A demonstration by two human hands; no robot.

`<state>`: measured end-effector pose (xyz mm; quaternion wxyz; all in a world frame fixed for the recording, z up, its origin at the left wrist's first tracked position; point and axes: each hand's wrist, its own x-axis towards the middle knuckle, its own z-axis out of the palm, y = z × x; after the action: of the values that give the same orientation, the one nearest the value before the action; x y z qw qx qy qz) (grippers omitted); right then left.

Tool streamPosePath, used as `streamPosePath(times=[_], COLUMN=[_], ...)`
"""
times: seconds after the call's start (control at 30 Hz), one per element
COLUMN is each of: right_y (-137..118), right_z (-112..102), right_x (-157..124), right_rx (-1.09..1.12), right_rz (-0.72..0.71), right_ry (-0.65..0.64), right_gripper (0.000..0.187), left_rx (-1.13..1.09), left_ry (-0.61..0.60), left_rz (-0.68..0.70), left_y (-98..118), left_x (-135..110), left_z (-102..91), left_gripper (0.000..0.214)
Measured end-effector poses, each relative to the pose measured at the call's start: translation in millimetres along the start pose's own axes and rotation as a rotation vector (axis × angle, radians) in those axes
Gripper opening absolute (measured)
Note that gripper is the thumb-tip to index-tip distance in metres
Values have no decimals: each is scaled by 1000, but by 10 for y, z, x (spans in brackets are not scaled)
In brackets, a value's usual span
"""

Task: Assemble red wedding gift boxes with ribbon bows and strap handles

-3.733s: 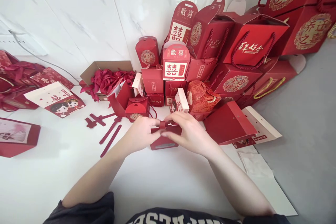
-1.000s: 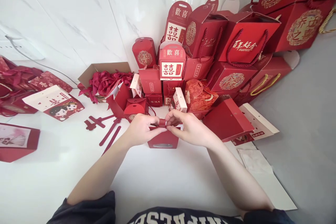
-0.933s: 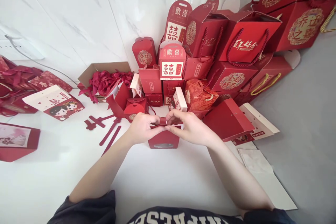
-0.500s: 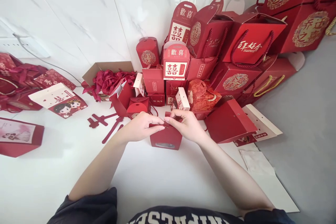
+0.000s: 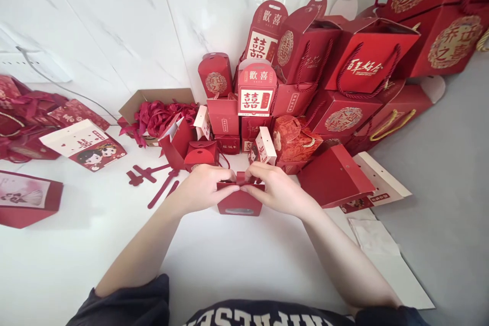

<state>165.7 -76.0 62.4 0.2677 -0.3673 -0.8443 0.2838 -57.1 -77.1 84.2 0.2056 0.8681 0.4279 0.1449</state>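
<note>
A small red gift box (image 5: 240, 202) with a little window on its front stands on the white table (image 5: 229, 260) in front of me. My left hand (image 5: 204, 188) pinches the left side of its top flaps. My right hand (image 5: 277, 188) pinches the right side. The fingertips of both hands meet over a small red tab at the middle of the box top. Both hands are closed on the box, and the flaps beneath the fingers are mostly hidden.
A heap of red gift boxes and bags (image 5: 305, 91) rises against the tiled wall behind. A cardboard box of red ribbons (image 5: 156, 112) sits at the left. Red paper strips (image 5: 160, 183), a flat printed box (image 5: 82, 145) and a folded red bag (image 5: 334, 175) lie about. A grey surface (image 5: 451, 188) lies right.
Both hands stayed on the top of the small red box, working the flaps and middle tab. The box has turned a little and the fingers now press lower on its top.
</note>
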Motion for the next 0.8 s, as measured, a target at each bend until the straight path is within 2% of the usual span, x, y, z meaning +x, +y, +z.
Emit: streamPosePath(times=[0.13,0.27,0.4,0.53,0.7,0.8], right_y=[-7,16,36,27,18,-6], right_z=[29,18,-80,-223,-347,-402], right_x=[30,31,4,-41,-106,-145], right_rx=[-7,4,100,125,64,53], right_rz=[-39,-19,-8,26,55,71], right_ry=[-10,-14,-26,54,111,121], right_gripper=[8,10,7,14,17,17], left_rx=[-51,-83,-148,-264,-71,13], left_ry=[-1,-13,-54,-19,-62,-61], left_rz=[30,45,-33,-74,-82,-120], left_y=[-60,-90,-86,-34,11,20], left_x=[44,73,45,32,79,44], left_z=[0,-31,-63,-40,49,0], left_gripper=[19,19,16,30,36,38])
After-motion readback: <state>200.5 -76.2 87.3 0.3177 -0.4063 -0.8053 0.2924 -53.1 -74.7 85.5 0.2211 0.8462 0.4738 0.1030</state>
